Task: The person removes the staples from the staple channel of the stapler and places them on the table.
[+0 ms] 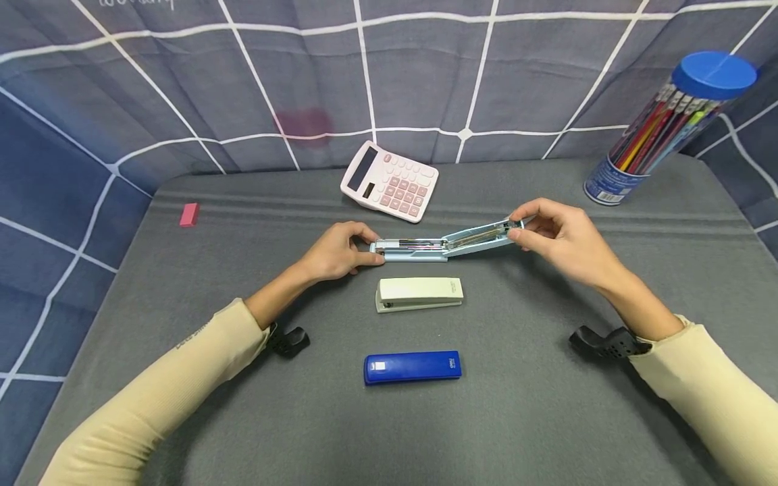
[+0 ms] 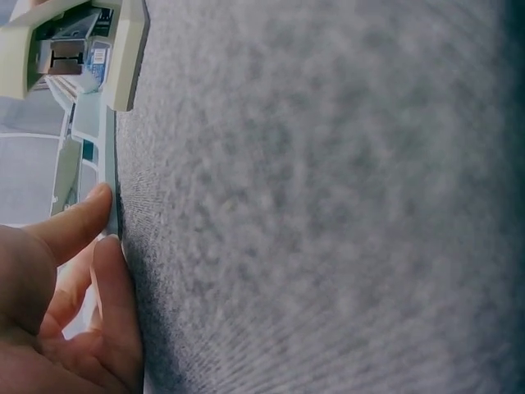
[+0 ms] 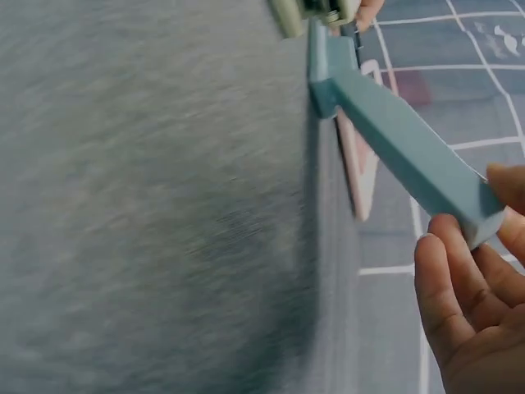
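Note:
A light blue stapler [image 1: 416,256] lies spread open on the grey table, its base to the left and its top arm swung out to the right. My left hand [image 1: 335,252] pinches the left end of the base between thumb and fingers. At the other end, my right hand [image 1: 562,237] grips the tip of the top arm [image 3: 410,148], which slants up off the table. Just in front lies a cream stapler [image 1: 419,293], closed. A dark blue stapler [image 1: 413,368] sits closer to me. Neither hand touches these two.
Behind the light blue stapler lies a pink-and-white calculator [image 1: 392,181]. A red eraser-like block [image 1: 189,214] is at the far left. A tilted-looking tub of pencils [image 1: 614,181] with a blue lid stands at the back right. Checked cloth [image 1: 419,74] hangs behind the table.

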Tool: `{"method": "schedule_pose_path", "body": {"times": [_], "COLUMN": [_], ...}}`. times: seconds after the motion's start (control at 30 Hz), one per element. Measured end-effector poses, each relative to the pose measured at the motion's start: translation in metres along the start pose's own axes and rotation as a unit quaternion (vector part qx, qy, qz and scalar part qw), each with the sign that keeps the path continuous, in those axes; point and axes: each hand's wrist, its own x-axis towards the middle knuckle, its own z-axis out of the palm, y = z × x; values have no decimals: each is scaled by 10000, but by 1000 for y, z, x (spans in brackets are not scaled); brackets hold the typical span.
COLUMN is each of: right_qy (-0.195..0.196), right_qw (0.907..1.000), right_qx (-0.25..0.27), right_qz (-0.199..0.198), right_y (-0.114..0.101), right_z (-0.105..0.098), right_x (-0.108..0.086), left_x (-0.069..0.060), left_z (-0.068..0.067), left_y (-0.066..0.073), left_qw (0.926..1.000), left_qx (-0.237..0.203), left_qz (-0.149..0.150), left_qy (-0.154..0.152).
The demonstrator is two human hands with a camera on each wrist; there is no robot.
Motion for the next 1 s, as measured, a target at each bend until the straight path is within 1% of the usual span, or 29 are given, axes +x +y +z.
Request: {"method": "schedule_pose_path", "body": {"times": [0.13,0.23,0.33,0.4,0.47,0.57,0.6,0.67,0.8,0.9,1.0], "right_qy": [-167,-280,-360,-265,-63,219,236,98,-446,-871,-1198], "right_qw": [9998,9991,9979,9968,9958,9943,9945,9957,9963,9938,9899], "right_qx": [-85,-291,-536,-737,-889,-972,-942,-801,-610,-593,-674], "right_qz": [4,-86,-93,-169,-194,-369,-400,-446,-413,-360,-361], "right_y": [11,14,11,6,-4,-21,-26,-35,-47,-52,-55], "right_z": [1,1,1,4,9,21,26,37,60,75,88], "right_x": [-3,-2,0,1,1,5,7,13,26,34,40], "left_x": [0,0,0,0,0,0,-1,-1,-1,-1,-1], "left_z": [-1,-1,-1,0,-1,-1,-2,-2,-1,0,-1], "left_y": [-1,-1,-2,-2,-1,-1,0,-1,-1,0,0], "left_qw": [10000,9999,9999,9999,9998,9998,9998,9997,9998,9999,9999], "left_qx": [18,21,38,52,54,39,30,29,35,17,-21], "left_qz": [36,103,155,164,178,202,212,226,194,167,146], "left_qy": [1,10,12,4,-8,0,4,12,5,-5,-14]}}
